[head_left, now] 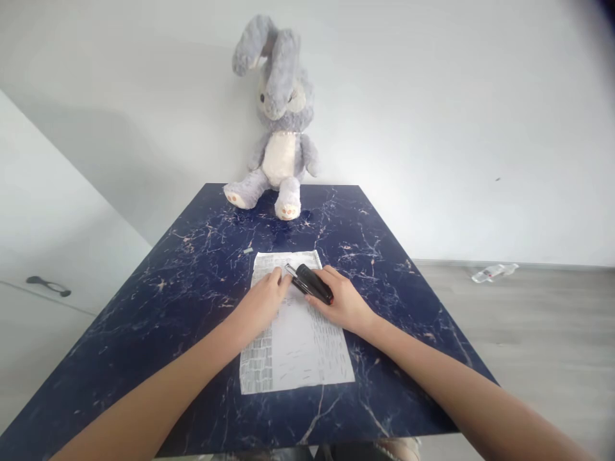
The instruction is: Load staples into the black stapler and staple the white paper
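Observation:
A black stapler [313, 283] is in my right hand [344, 299], its fingers and thumb wrapped round the rear part. The stapler's jaws are spread apart, and a silvery metal part [290, 269] shows at the front end. My left hand [267, 295] is closed in a pinch right beside that end; whatever its fingertips hold is hidden or too small to make out. Under both hands lies a white sheet of paper [298, 358] covered with rows of dark pen-like marks. A small pale greenish-grey piece [248, 250] rests beyond the sheet's far left corner.
A grey plush rabbit [280, 157] sits at the far end of the dark blue marbled table [202, 282], against the wall. To the left stands a white cabinet with a black handle [48, 285]. A clear plastic bottle [494, 273] lies on the floor at the right.

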The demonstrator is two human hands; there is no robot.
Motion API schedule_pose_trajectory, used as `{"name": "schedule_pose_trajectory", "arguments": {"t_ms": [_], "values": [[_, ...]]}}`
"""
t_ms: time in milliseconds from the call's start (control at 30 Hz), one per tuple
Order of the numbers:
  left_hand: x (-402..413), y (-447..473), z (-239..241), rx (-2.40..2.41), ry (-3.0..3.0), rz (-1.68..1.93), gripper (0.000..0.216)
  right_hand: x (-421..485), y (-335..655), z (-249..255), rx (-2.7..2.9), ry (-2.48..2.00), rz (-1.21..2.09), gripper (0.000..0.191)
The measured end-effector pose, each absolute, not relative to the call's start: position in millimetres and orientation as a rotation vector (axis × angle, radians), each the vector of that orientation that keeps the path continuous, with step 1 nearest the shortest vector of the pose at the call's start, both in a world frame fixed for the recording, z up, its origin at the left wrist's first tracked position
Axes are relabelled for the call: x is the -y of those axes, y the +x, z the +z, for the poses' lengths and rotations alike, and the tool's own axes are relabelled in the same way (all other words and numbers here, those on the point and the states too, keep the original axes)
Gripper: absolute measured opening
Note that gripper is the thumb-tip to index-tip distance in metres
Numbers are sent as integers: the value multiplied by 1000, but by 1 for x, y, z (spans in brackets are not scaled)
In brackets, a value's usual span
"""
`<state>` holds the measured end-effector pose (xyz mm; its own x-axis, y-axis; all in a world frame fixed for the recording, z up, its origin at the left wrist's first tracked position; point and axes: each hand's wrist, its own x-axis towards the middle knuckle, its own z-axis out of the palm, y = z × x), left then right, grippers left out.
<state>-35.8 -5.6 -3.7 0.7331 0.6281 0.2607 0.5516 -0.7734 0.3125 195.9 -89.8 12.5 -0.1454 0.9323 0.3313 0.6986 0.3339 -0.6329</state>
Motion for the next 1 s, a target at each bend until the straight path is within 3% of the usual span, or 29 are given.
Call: {"name": "schedule_pose_trajectory", "arguments": {"t_ms": [100,233,367,600,800,1000], "values": [[-6,-40,8,-988,2568,647,28,92,199,15,1903,-1439,282,55],[-2,-32,29,-885,2191,1032,5,94,200,20,1947,-1249,-58,47],[29,-16,34,-597,1773,1187,20,101,195,21,2224,-936,-197,37],[56,-17,32,-522,1756,1205,15,113,197,29,2179,-733,-229,37],[-2,-49,28,-1076,2258,1326,15,72,270,25,1628,-1288,-200,18],[-68,-71,-1,-1438,2482,898,37,35,339,-9,1649,-1803,-115,25]]}}
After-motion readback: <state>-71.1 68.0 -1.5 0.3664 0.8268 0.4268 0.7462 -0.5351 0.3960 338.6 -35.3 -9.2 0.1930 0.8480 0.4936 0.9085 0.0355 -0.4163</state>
